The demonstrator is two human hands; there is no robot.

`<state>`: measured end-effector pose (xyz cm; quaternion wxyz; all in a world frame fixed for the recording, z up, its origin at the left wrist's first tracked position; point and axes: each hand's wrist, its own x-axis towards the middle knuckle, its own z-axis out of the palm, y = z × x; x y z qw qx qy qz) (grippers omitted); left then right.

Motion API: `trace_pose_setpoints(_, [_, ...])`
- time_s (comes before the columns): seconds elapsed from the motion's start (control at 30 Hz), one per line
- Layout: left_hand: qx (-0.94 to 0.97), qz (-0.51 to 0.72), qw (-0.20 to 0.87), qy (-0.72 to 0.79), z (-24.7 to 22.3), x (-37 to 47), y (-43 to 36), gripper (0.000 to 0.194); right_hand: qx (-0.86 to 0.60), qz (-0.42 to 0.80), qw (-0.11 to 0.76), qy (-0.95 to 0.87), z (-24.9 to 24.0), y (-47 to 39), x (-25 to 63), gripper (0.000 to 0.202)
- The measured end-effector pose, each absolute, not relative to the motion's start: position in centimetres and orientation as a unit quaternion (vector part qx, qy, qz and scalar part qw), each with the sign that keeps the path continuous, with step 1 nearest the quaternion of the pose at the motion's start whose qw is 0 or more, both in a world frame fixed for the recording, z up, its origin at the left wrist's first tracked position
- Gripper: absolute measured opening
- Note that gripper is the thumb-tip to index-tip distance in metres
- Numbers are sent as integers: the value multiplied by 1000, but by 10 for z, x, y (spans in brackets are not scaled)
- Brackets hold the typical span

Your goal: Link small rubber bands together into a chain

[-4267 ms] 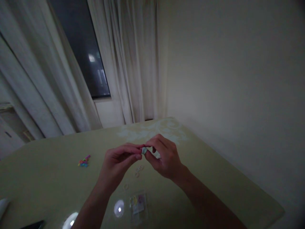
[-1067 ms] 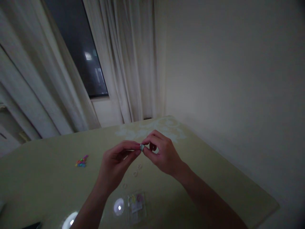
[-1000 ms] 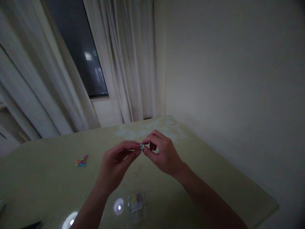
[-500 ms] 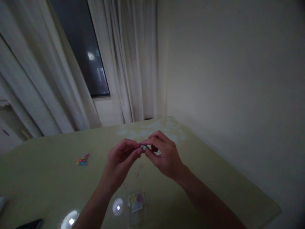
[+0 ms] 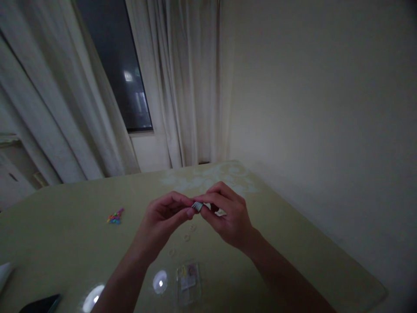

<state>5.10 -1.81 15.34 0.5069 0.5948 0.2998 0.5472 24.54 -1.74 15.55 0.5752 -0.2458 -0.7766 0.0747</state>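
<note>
Between the fingertips of both hands is a small striped piece [image 5: 197, 206], pale with dark lines; its exact kind is too small to tell. My left hand [image 5: 163, 217] pinches its left end between thumb and fingers. On the other end, my right hand [image 5: 228, 215] closes its thumb and index finger. Both hands are raised above the table. Below them lie several small pale rings [image 5: 186, 238] on the tabletop. Nearer to me is a clear plastic box [image 5: 189, 295] with small yellow and pink bits inside.
A pile of small bright-coloured pieces [image 5: 115, 216] lies left on the greenish table [image 5: 65, 243]. A dark object [image 5: 41, 303] and a white one [image 5: 4, 274] are at the lower left. Light glares off the tabletop. A wall [image 5: 309, 108] borders the right side, curtains [image 5: 192, 87] the back.
The striped piece has turned slightly, so more of its lined side shows between the fingers. Both hands keep their pinch and have shifted only a little. The view has moved slightly.
</note>
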Motion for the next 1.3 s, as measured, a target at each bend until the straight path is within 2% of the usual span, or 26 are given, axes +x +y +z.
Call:
trace_pose_setpoints(0.23, [623, 550, 487, 270, 159, 51, -23, 16, -231, 127, 563, -783, 157, -20, 246, 10])
trace_pose_setpoints(0.4, [674, 572, 378, 275, 161, 46, -25, 10, -231, 161, 559, -780, 159, -20, 249, 12])
trace_pose_setpoints(0.5, [703, 575, 310, 283, 160, 42, -26, 13, -239, 148, 570, -772, 158, -20, 248, 11])
trace_pose_setpoints(0.67, [734, 552, 254, 305, 156, 39, -26, 17, -251, 129, 578, -766, 159, -22, 244, 10])
trace_pose_setpoints(0.8, [728, 550, 277, 301, 154, 39, -24, 15, -249, 141, 575, -766, 159, -22, 244, 12])
trace_pose_setpoints(0.97, [733, 534, 313, 284, 154, 41, -24, 37, -248, 174, 555, -775, 157, -21, 243, 12])
trace_pose_setpoints(1.1, [763, 488, 319, 277, 157, 40, -28, 40, -251, 158, 559, -774, 157, -21, 244, 13])
trace_pose_setpoints(1.3, [773, 491, 286, 281, 157, 39, -28, 42, -235, 174, 549, -783, 157, -23, 244, 19])
